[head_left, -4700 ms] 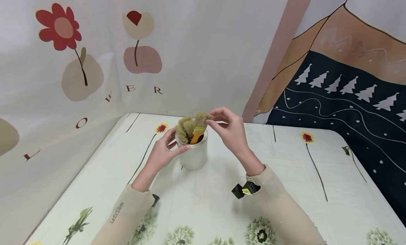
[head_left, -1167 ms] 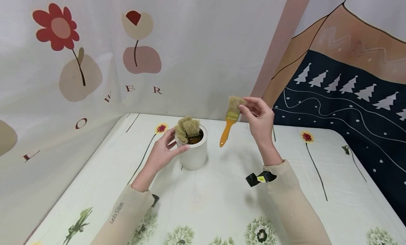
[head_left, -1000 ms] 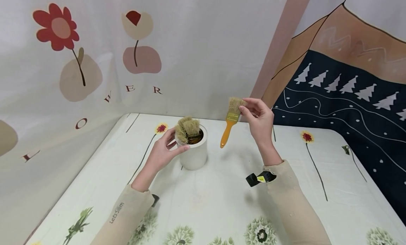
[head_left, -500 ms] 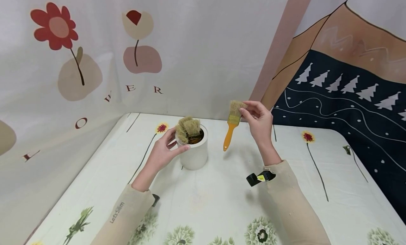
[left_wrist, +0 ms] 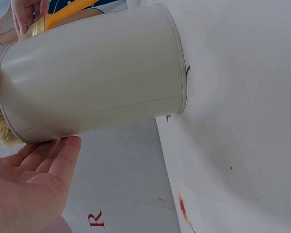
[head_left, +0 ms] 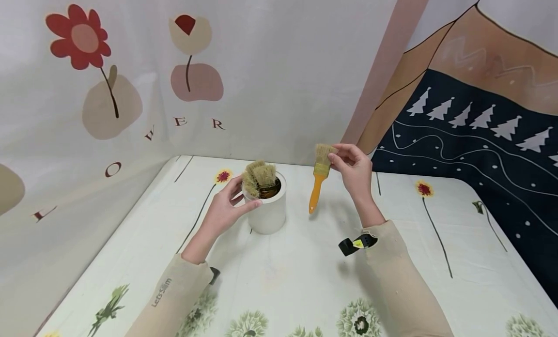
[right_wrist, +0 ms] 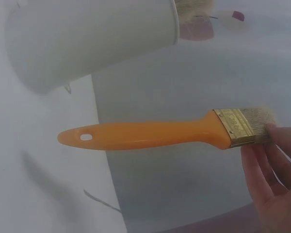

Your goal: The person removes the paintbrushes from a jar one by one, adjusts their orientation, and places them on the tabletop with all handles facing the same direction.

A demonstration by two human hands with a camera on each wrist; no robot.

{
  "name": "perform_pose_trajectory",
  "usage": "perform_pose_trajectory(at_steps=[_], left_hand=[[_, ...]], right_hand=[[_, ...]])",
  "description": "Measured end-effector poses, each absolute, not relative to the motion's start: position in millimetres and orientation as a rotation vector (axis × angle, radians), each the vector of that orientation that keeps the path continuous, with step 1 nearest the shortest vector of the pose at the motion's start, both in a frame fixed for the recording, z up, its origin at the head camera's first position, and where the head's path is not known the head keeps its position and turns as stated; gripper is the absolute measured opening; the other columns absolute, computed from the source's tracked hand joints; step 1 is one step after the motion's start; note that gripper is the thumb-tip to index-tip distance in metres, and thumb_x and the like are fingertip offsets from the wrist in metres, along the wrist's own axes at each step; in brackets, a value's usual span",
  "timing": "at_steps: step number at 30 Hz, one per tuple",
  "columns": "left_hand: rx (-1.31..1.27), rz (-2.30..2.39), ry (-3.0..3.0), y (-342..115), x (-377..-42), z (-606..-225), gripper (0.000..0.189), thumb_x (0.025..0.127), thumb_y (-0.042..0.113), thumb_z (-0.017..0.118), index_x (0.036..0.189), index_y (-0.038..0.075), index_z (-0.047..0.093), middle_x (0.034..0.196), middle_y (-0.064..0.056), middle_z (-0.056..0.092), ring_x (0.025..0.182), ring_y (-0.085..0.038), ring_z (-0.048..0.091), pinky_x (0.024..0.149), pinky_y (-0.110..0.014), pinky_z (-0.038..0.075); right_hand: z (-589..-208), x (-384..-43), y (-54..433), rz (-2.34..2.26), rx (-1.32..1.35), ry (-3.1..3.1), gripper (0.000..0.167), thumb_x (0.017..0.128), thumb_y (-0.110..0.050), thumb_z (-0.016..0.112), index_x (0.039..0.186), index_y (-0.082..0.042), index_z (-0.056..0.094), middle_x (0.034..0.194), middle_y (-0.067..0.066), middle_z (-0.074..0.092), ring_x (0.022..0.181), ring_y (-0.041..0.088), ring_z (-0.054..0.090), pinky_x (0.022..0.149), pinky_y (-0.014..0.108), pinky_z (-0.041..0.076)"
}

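A white round canister [head_left: 271, 217] stands upright on the table. Brushes with pale bristles [head_left: 262, 174] stick out of its mouth, bristles upward; their handles are mostly hidden inside. My left hand [head_left: 221, 212] grips the canister near its rim, thumb on the near side and fingers on the far side. To the right, my right hand [head_left: 355, 172] pinches a paintbrush [right_wrist: 150, 135] by its bristles. The brush's orange handle hangs downward, its lower end just above or at the tabletop; contact is hard to tell. Its metal ferrule shows clearly in the right wrist view.
A white cloth with printed flowers covers the table [head_left: 279, 279]. Behind stands a pale curtain [head_left: 279, 75] with printed flowers and letters. On the right hangs a dark cloth [head_left: 462, 143] with printed trees. A small black camera [head_left: 355, 245] sits on the right wrist.
The right hand drew the orange-handled paintbrush out of the canister and moved it right. Over the last second, it has lowered the brush toward the table. The left hand stays on the canister.
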State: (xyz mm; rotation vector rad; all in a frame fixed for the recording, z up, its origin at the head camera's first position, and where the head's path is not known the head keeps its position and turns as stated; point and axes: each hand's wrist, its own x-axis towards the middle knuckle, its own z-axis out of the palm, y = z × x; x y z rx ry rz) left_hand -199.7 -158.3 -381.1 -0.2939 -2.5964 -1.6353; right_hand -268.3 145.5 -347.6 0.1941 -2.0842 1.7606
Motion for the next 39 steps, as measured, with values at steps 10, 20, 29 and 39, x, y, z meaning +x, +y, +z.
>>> perform_pose_trajectory(at_steps=[10,20,29,39], left_hand=[[-0.284,-1.638,-2.598,-158,-198,-380,0.082,0.086,0.026,0.079,0.153,0.007,0.036,0.153,-0.019,0.046,0.143,-0.032,0.045,0.116,-0.043,0.044],[-0.282,-1.641,-2.595,-158,-198,-380,0.081,0.086,0.025,0.079,0.153,0.007,0.037,0.153,-0.018,0.046,0.143,-0.032,0.045,0.116,-0.042,0.044],[-0.274,-1.64,-2.601,-158,-198,-380,0.081,0.087,0.025,0.079,0.153,0.007,0.036,0.153,-0.019,0.046,0.143,-0.033,0.045,0.116,-0.043,0.044],[-0.277,-1.65,-2.596,-157,-199,-380,0.08,0.087,0.025,0.079,0.153,0.006,0.036,0.153,-0.02,0.045,0.143,-0.033,0.043,0.116,-0.044,0.043]], right_hand=[[-359,-275,148,1.794,0.137,-2.164,0.03,0.093,-0.013,0.07,0.121,-0.003,0.067,0.092,-0.002,0.065,0.083,0.002,0.065,0.073,0.014,0.06],[-371,-282,150,1.821,0.077,-2.207,0.032,0.093,-0.011,0.07,0.122,-0.001,0.066,0.086,-0.009,0.064,0.078,-0.001,0.065,0.071,0.015,0.061],[-384,-287,151,1.828,0.017,-2.278,0.034,0.094,-0.017,0.069,0.125,-0.004,0.065,0.108,0.018,0.069,0.079,-0.002,0.065,0.073,0.014,0.06],[-398,-292,149,1.82,-0.004,-2.31,0.033,0.094,-0.016,0.069,0.124,-0.003,0.062,0.111,0.023,0.071,0.076,-0.001,0.065,0.071,0.016,0.062]])
